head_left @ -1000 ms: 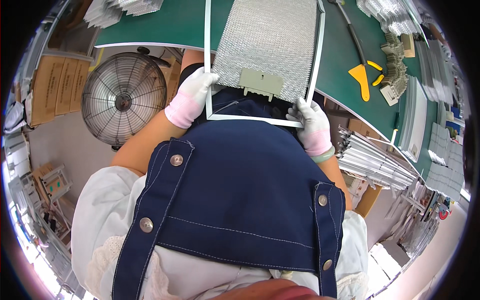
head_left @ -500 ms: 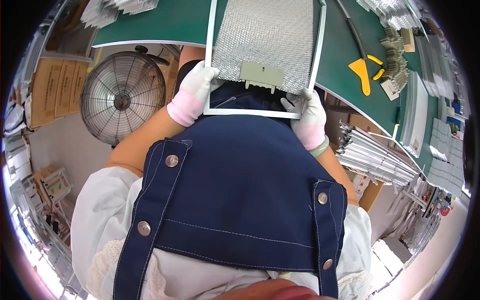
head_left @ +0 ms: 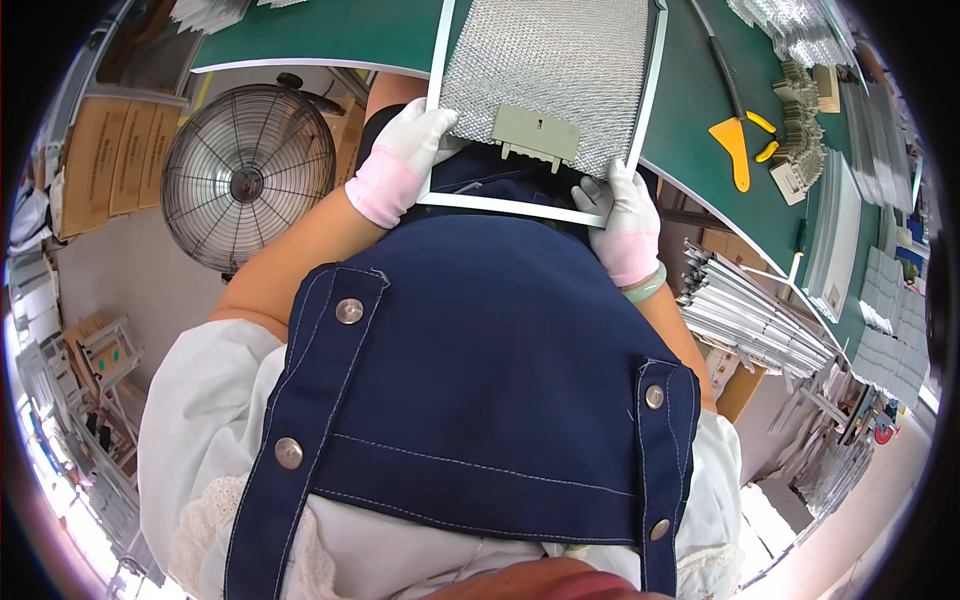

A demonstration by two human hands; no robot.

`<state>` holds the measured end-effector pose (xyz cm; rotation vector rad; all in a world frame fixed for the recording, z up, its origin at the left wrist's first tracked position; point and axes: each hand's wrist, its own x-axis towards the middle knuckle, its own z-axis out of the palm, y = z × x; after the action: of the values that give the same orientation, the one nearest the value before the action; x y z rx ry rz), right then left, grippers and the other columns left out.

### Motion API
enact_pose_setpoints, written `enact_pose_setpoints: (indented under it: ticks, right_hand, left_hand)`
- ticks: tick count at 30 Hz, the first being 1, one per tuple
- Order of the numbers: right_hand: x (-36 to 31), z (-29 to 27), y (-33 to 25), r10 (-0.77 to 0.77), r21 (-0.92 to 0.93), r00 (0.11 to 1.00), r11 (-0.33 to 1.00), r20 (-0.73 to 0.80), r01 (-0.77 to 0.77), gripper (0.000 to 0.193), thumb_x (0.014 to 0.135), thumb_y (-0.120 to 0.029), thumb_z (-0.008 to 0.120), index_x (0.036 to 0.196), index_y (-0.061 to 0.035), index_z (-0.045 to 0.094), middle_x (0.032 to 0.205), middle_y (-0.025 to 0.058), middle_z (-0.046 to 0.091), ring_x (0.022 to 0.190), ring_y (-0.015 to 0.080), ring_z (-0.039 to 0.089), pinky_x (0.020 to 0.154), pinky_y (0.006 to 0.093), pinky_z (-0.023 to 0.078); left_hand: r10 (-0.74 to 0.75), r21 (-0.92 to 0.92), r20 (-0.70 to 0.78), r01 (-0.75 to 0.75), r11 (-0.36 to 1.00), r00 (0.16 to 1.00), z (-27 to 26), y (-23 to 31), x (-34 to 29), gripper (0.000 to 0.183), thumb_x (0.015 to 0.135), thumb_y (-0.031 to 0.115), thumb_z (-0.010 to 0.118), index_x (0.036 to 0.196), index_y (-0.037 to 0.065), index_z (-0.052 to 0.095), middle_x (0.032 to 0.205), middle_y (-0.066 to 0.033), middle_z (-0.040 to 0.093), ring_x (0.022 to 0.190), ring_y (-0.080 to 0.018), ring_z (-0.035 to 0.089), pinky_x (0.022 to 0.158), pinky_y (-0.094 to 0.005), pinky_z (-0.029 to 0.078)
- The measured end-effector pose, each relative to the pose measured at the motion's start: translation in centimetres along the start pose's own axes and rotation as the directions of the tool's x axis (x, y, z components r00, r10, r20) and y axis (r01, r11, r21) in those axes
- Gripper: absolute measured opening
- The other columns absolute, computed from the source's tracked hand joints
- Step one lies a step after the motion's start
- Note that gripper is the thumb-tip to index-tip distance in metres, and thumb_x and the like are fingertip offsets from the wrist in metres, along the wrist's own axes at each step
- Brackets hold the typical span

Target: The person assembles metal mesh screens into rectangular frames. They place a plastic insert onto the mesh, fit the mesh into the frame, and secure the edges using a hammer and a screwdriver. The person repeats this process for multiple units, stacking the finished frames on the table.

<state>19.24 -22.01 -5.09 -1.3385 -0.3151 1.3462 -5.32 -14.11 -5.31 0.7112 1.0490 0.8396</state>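
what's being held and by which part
A pale metal frame, by the lower ends of its side rails: left hand on the left, right hand on the right.

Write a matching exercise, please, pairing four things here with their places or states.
1. round black wire-caged fan
2. flat orange-yellow scraper
3. grey-green notched plastic block
4. white-gloved left hand

A. at the silvery mesh panel's near edge
B. next to brown cardboard boxes
C. gripping the slim white rectangular frame
D. on the green tabletop

Pairs: 1-B, 2-D, 3-A, 4-C
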Motion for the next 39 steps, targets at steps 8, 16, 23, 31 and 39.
enact_pose_setpoints:
  ticks: [8, 16, 23, 31, 39]
  right_hand:
    - [0.6, -1.1, 0.2, -0.055, -0.210, 0.998, 0.976, 0.012, 0.056, 0.030, 0.098, -0.028, 0.061, 0.110, -0.0013, 0.054, 0.093, 0.0068, 0.057, 0.082, 0.0166, 0.061, 0.075, 0.0345, 0.057]
    - [0.2, -0.8, 0.1, -0.004, 0.077, 1.000, 0.997, -0.011, 0.005, 0.023, 0.096, -0.021, 0.060, 0.110, -0.0047, 0.053, 0.094, 0.0059, 0.058, 0.079, 0.0186, 0.060, 0.078, 0.0365, 0.055]
    - [0.2, 0.0, -0.4, 0.027, 0.152, 0.996, 0.988, 0.084, -0.040, 0.022, 0.097, -0.019, 0.052, 0.115, -0.0052, 0.053, 0.105, 0.0079, 0.062, 0.095, 0.0234, 0.061, 0.088, 0.0412, 0.052]
    - [0.6, -0.5, -0.7, 0.085, 0.298, 0.977, 0.944, 0.197, -0.142, 0.028, 0.100, -0.024, 0.047, 0.121, -0.0066, 0.053, 0.117, 0.0092, 0.063, 0.104, 0.0254, 0.062, 0.091, 0.0417, 0.051]
    - [0.1, -0.7, -0.4, 0.000, 0.272, 0.989, 0.961, 0.145, -0.040, 0.023, 0.096, -0.010, 0.053, 0.118, -0.0016, 0.051, 0.115, 0.0126, 0.060, 0.103, 0.0253, 0.062, 0.093, 0.0415, 0.053]
  left_hand:
    - [-0.001, 0.093, 0.055, -0.004, 0.996, 0.999, -0.7, -0.6, 0.4, 0.036, 0.100, 0.015, 0.043, 0.132, -0.002, 0.046, 0.128, -0.0121, 0.057, 0.115, -0.0227, 0.058, 0.106, -0.0400, 0.043]
    - [-0.049, 0.131, 0.219, 0.020, 0.991, 0.975, -1.7, 0.1, 0.0, 0.039, 0.095, 0.012, 0.044, 0.131, -0.003, 0.048, 0.125, -0.0129, 0.059, 0.112, -0.0231, 0.059, 0.105, -0.0416, 0.044]
    - [-0.004, -0.068, 0.009, 0.005, 0.998, 1.000, -0.4, -0.5, -0.6, 0.038, 0.096, 0.012, 0.048, 0.131, -0.003, 0.046, 0.129, -0.0132, 0.056, 0.118, -0.0221, 0.056, 0.106, -0.0429, 0.044]
    - [-0.009, -0.027, 0.036, 0.010, 1.000, 0.999, 0.4, 0.2, -0.7, 0.038, 0.099, 0.018, 0.050, 0.132, -0.001, 0.047, 0.127, -0.0106, 0.058, 0.117, -0.0209, 0.057, 0.104, -0.0410, 0.045]
    - [-0.020, 0.201, 0.134, -0.007, 0.980, 0.991, -1.1, -0.6, 0.7, 0.038, 0.100, 0.019, 0.049, 0.132, -0.001, 0.048, 0.126, -0.0093, 0.059, 0.115, -0.0186, 0.058, 0.102, -0.0372, 0.046]
